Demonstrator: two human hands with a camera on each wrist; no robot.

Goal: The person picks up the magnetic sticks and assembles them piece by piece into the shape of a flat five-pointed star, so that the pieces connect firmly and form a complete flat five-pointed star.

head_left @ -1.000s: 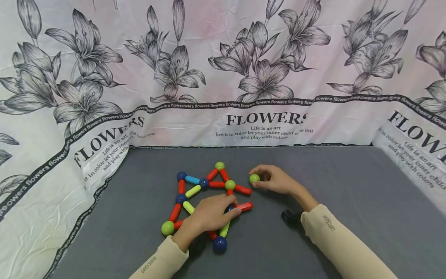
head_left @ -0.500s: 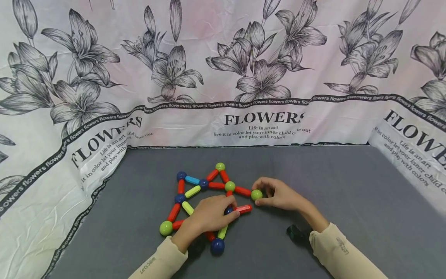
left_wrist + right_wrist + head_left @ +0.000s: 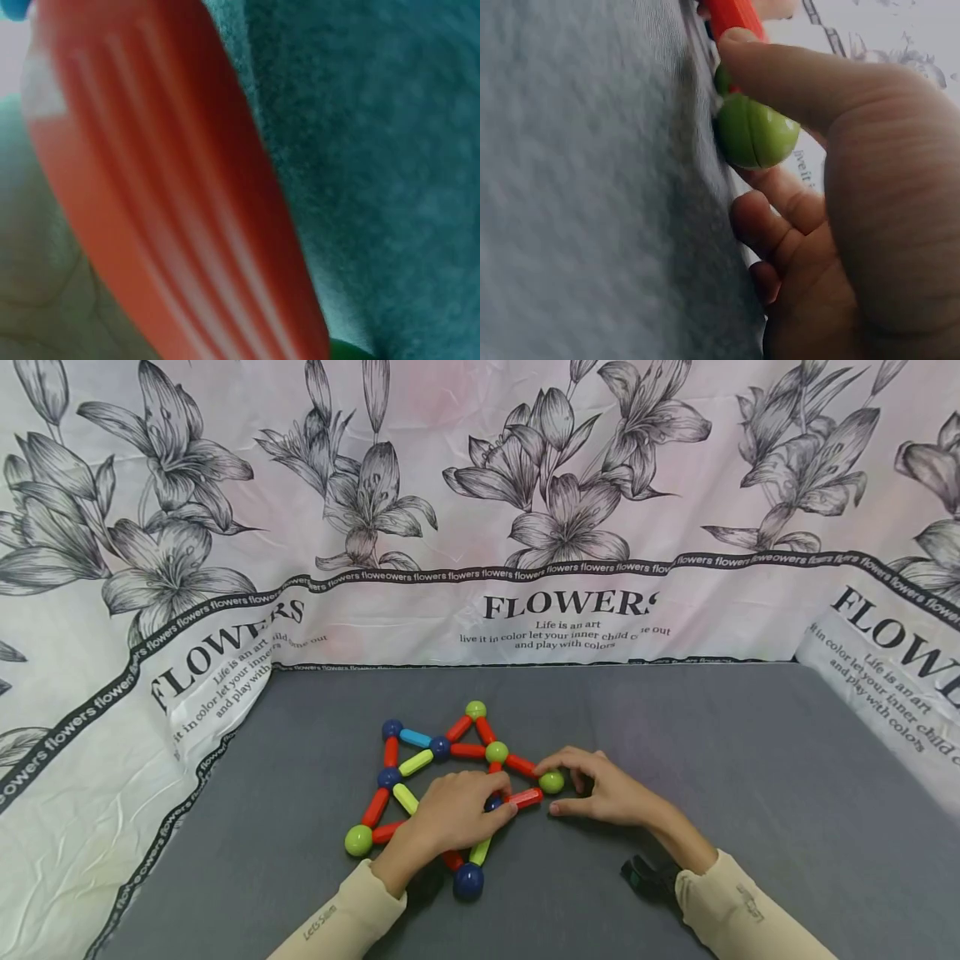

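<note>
A flat frame of magnetic building sticks and balls lies on the grey table. My left hand (image 3: pixel 453 810) rests over its near right part, thumb and forefinger pinching a dark blue ball (image 3: pixel 493 804). From that ball a red stick (image 3: pixel 525 798) points right with its far end free; it looms large in the left wrist view. My right hand (image 3: pixel 603 787) is at a green ball (image 3: pixel 552 782) on the end of another red stick (image 3: pixel 521 765). Its forefinger reaches behind this ball, while the thumb (image 3: pixel 795 79) stands apart from it. Part of the frame is hidden under my left hand.
Green ball (image 3: pixel 358 841) and blue ball (image 3: pixel 468 882) form the frame's near corners; a green ball (image 3: pixel 476 710) tops its far point. A black strapped object (image 3: pixel 648 878) is by the right sleeve. Floral cloth (image 3: pixel 570 618) hangs behind the table (image 3: pixel 712 727).
My right hand brought the green ball toward me and onto the free end of the upper red stick. Its thumb has since come away from the ball. The left hand stayed in place.
</note>
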